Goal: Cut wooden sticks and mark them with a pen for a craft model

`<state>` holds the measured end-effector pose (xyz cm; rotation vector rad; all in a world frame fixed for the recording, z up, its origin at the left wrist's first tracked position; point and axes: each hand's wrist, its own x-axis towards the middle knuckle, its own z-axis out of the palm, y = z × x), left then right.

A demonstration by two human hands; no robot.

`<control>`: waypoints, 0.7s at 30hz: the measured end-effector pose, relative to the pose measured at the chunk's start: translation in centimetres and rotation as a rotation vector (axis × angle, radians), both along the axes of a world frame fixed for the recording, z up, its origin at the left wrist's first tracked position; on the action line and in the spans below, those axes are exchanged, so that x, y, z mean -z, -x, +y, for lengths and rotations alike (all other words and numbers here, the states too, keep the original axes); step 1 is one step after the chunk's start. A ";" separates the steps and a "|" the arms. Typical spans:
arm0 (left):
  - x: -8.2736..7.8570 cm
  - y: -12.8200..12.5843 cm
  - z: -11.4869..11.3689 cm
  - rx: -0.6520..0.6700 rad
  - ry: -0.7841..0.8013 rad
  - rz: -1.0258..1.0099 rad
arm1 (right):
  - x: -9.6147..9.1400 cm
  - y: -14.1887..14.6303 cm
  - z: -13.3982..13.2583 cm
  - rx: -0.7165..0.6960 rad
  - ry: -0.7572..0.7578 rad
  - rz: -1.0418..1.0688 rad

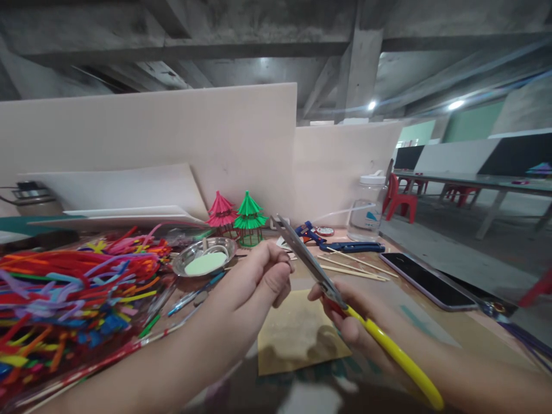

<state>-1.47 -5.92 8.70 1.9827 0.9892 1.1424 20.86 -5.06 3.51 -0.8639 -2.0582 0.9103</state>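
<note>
My right hand (357,322) grips a pair of scissors (310,267) with yellow handles. The long metal blades point up and away to the left, their tips slightly apart. Close to the left of the blades, my left hand (263,282) is closed with thumb and fingers pinched together. Whatever lies between those fingers is hidden or too small to name. Beneath both hands a square of yellowish-tan paper (302,333) lies on the table. Behind them stand a red pagoda-shaped model (221,210) and a green one (249,215), each with tiered roofs.
Many coloured pipe cleaners (77,293) heap up at left. A metal dish (179,265) holds something pale green. Behind lie a blue glue gun (308,231), a blue utility knife (357,246) and thin wooden sticks (351,270). A phone (425,279) and a clear bottle (365,213) are at right.
</note>
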 end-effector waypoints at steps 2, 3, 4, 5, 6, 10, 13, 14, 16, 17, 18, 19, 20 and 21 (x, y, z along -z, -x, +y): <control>-0.1 0.1 0.2 0.008 -0.045 0.052 | -0.1 -0.1 -0.1 -0.003 -0.040 -0.002; -0.2 0.1 0.3 0.007 -0.067 0.075 | -0.1 -0.1 -0.1 -0.013 -0.046 0.009; -0.4 0.1 0.4 0.007 -0.084 0.092 | 0.0 -0.1 -0.1 -0.029 -0.040 0.021; -0.4 0.1 0.4 0.010 -0.095 0.110 | 0.1 -0.1 -0.1 -0.047 -0.027 0.038; -0.5 0.1 0.5 0.009 -0.100 0.126 | 0.2 0.0 -0.1 -0.064 -0.009 0.059; -0.4 0.2 0.4 -0.015 -0.121 0.193 | 0.2 0.3 -0.1 -0.081 0.038 0.112; -0.1 0.5 0.2 -0.028 -0.139 0.218 | 0.0 0.4 0.1 -0.057 0.034 0.105; 0.0 0.6 0.2 -0.035 -0.135 0.221 | 0.0 0.4 0.2 -0.061 0.040 0.104; -0.1 0.7 0.3 -0.043 -0.110 0.235 | 0.1 0.3 0.3 -0.066 0.061 0.119; -0.1 0.7 0.4 -0.036 -0.100 0.243 | 0.2 0.3 0.4 -0.069 0.066 0.125; -0.3 0.7 0.5 -0.028 -0.094 0.247 | 0.3 0.3 0.4 -0.066 0.063 0.124; -0.4 0.7 0.6 -0.021 -0.094 0.248 | 0.4 0.2 0.4 -0.059 0.053 0.115; -0.5 0.7 0.6 -0.017 -0.103 0.250 | 0.6 0.2 0.3 -0.052 0.040 0.099; -0.7 0.7 0.7 -0.016 -0.116 0.256 | 0.7 0.1 0.3 -0.045 0.023 0.079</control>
